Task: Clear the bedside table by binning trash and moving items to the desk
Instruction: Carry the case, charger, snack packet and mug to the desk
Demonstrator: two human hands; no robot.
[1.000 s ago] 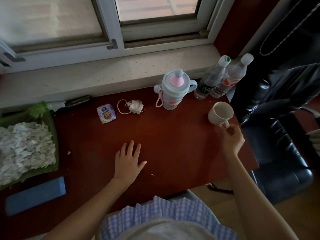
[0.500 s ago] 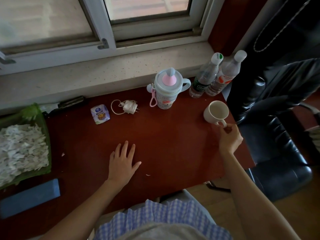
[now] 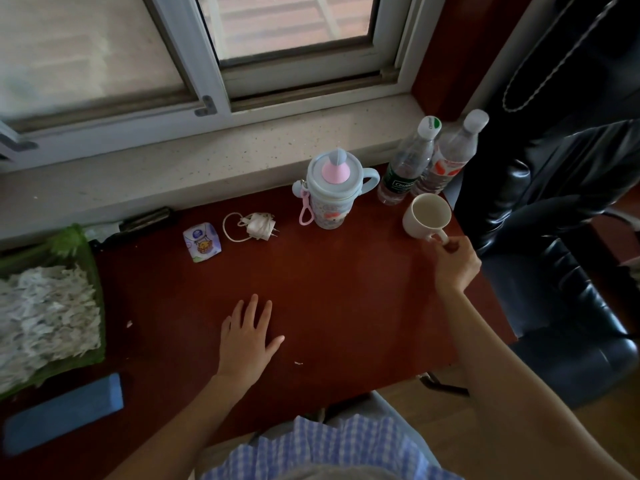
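A white mug (image 3: 426, 216) stands upright near the right edge of the dark red desk (image 3: 339, 289). My right hand (image 3: 455, 261) pinches its handle from the front. My left hand (image 3: 247, 336) lies flat on the desk with fingers spread, holding nothing. Behind the mug stand two clear plastic bottles, one with a green label (image 3: 407, 168) and one with a red label (image 3: 448, 157). A light blue child's cup with a pink spout (image 3: 330, 192) stands left of them. A white charger with coiled cable (image 3: 254, 226) and a small printed carton (image 3: 202, 241) lie further left.
A green tray of shredded white paper (image 3: 45, 317) fills the desk's left side, with a blue block (image 3: 62, 414) in front of it. A stone windowsill (image 3: 173, 174) runs behind the desk. A black leather chair (image 3: 568, 306) stands against the desk's right edge.
The mug and my right hand on its handle stay in place. My left hand stays flat. Only the view has shifted slightly.
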